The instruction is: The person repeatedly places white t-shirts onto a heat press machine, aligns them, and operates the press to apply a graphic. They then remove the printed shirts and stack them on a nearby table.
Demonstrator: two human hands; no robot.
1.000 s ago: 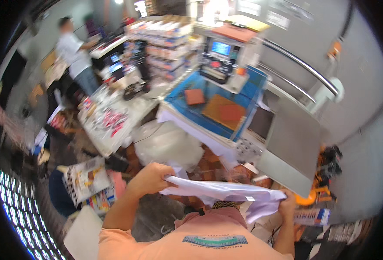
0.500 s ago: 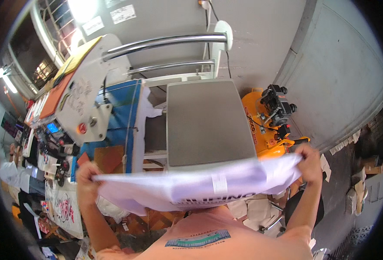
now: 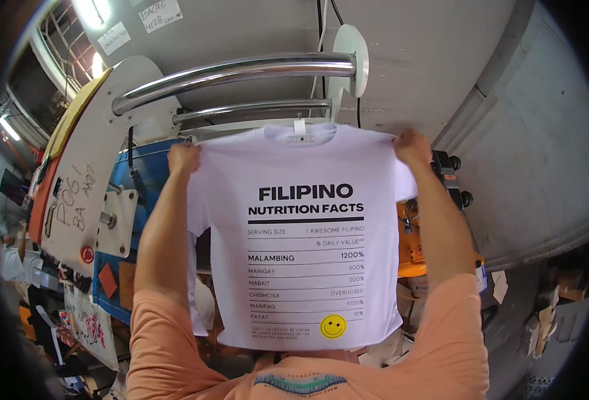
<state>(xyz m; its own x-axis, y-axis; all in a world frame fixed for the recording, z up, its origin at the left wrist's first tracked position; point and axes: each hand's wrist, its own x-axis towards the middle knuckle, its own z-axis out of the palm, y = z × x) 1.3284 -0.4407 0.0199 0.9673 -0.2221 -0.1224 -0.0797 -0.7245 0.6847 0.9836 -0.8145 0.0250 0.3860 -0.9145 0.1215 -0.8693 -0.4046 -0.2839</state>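
Note:
A pale T-shirt point(image 3: 228, 173) hangs spread out in front of me, held up by both shoulders. Its front carries black printed lines and a yellow smiley near the hem. My left hand point(image 3: 184, 159) is closed on the shirt's left shoulder, while my right hand point(image 3: 413, 148) grips the opposite one. Behind the collar, the shirt covers the grey flat plate of the press. Both sleeves droop below my hands, and the hem hangs close to my chest.
Chrome bars point(image 3: 254, 72) of the press cross above the shirt, joined to a white side housing point(image 3: 74, 200) at left. Blue padding point(image 3: 149, 167) lies beside it. An orange air compressor point(image 3: 411, 247) stands on the right, partly hidden by my arm. Papers litter the floor.
Both hands have lifted and moved forward and closer together. The shirt, folded and blurred before, now hangs open with its print facing me and hides the grey plate.

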